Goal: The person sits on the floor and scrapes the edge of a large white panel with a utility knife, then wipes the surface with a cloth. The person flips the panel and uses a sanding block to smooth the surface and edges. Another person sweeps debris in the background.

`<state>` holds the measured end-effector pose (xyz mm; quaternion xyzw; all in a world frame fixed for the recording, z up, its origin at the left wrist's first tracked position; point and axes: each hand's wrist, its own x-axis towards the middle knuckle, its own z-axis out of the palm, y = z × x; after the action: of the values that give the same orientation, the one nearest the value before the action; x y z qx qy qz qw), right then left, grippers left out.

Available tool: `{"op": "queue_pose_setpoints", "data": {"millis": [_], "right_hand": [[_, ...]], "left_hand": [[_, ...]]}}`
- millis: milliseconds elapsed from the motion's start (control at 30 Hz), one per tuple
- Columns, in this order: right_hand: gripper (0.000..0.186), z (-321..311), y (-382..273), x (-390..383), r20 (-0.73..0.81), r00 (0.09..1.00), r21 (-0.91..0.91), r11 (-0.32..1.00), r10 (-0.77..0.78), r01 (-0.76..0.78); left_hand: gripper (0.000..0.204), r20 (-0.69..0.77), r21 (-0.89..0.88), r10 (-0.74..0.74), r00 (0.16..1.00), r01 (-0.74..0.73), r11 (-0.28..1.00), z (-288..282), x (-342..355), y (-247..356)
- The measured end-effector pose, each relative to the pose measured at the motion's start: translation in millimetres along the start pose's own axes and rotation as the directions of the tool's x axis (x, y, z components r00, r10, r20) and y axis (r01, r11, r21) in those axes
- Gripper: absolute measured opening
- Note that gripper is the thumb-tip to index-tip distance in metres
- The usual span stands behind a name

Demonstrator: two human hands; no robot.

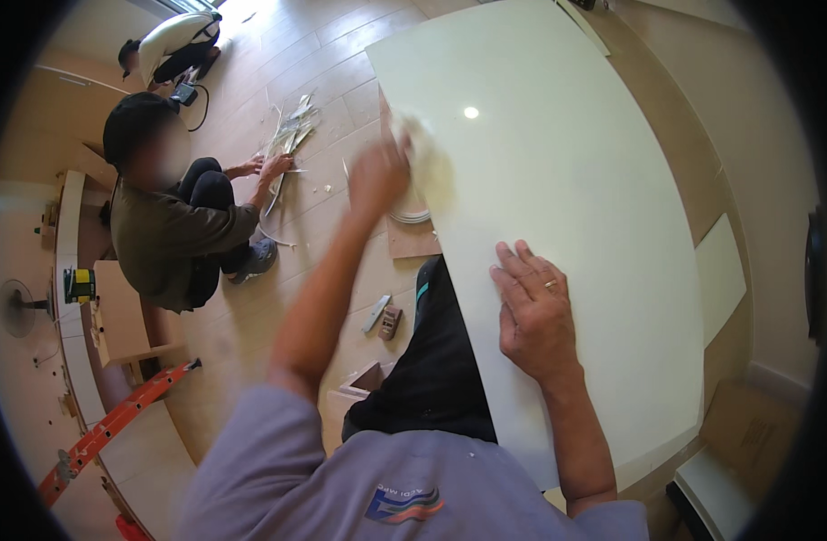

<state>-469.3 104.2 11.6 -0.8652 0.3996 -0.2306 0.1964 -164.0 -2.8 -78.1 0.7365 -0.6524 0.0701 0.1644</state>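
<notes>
A large, glossy cream-white panel (594,180) lies in front of me and to my right. My left hand (380,178), blurred by motion, is closed at the panel's left edge. From it a pale yellow cloth (431,167) spreads over the edge; the blur hides its exact shape. Flat on the panel rests my right hand (535,311), fingers stretched out, a ring on one of them and nothing held. Beneath the left edge, part of a coiled white strip (411,216) shows on a brown board (412,242).
To the left, a crouching person (179,207) handles a bundle of thin strips (292,135); another person (174,47) bends farther back. A utility knife (376,313) and small brown block (390,323) lie on the floor. An orange ladder (116,428) lies lower left; a cardboard box (752,442) stands lower right.
</notes>
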Motion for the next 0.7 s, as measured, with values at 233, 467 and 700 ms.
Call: {"op": "queue_pose_setpoints", "data": {"millis": [233,467,700], "right_hand": [[0.034,1.7,-3.9,-5.1,-0.018,0.999,0.057,0.998,-0.029,0.03],[0.034,9.0,-2.1,4.0,-0.041,0.998,0.039,0.998,-0.057,0.058],[0.034,2.0,-1.7,-0.3,-0.036,0.999,0.044,0.998,-0.035,0.037]], "left_hand": [[0.027,0.397,-0.173,-0.103,0.912,0.184,0.968,-88.7,-130.1,78.5],[0.048,0.186,-0.047,-0.23,0.955,0.243,0.969,-51.6,67.5,-26.1],[0.052,0.164,-0.091,-0.277,0.947,0.294,0.951,-40.9,92.0,-20.1]]}}
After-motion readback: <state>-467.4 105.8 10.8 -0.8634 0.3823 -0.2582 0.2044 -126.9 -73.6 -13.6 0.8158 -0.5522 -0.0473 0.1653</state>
